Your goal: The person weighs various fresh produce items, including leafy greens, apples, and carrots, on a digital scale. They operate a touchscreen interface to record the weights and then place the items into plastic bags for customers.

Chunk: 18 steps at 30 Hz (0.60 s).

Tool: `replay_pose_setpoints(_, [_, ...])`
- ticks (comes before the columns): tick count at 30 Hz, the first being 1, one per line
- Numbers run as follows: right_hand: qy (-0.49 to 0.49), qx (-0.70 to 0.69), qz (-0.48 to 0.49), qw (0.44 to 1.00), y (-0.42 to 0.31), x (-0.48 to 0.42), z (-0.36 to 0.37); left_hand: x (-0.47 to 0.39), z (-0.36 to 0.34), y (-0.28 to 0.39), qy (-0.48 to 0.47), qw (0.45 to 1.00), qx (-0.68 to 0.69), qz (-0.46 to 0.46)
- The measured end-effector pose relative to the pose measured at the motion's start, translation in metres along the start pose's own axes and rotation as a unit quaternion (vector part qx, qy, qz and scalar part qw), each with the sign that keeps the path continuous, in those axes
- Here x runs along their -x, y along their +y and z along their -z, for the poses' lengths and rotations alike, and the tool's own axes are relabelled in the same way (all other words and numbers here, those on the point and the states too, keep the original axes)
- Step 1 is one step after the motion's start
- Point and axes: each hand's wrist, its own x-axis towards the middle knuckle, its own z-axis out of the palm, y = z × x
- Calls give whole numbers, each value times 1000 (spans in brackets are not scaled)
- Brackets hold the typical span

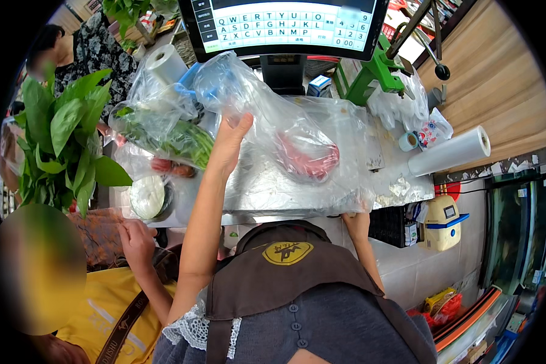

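Note:
My left hand (234, 136) grips the gathered upper part of a clear plastic bag (259, 102), its fingertips partly veiled by the film. Red raw meat (310, 157) sits in the bag's lower end, over the metal counter (243, 191). A wide sheet of clear plastic (352, 141) lies to its right and reaches the counter's front edge. There my right hand (357, 220) touches the plastic's near corner; its fingers are mostly hidden. Left of my left forearm rest a bag of green vegetables (177, 136), red produce (164, 166) in plastic and a wrapped pale round item (146, 196).
A touchscreen (295, 22) stands behind. A green metal press (368, 75) and a plastic bag roll (450, 152) are at right, another roll (166, 63) at back left. Leafy greens (68, 141) rise at left. A person in yellow (113, 309) stands close at my left; another person (102, 54) is beyond.

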Motion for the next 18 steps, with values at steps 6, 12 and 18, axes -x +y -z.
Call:
replay_pose_setpoints(6, [17, 55, 42, 997, 4, 3, -6, -2, 7, -5, 14, 1000, 1, 1])
replay_pose_setpoints(12, [-106, 157, 129, 973, -13, 17, 17, -5, 12, -8, 26, 999, 31, -15])
replay_pose_setpoints(18, [-113, -207, 27, 971, -99, -8, 93, -1, 13, -8, 63, 997, 28, -37])
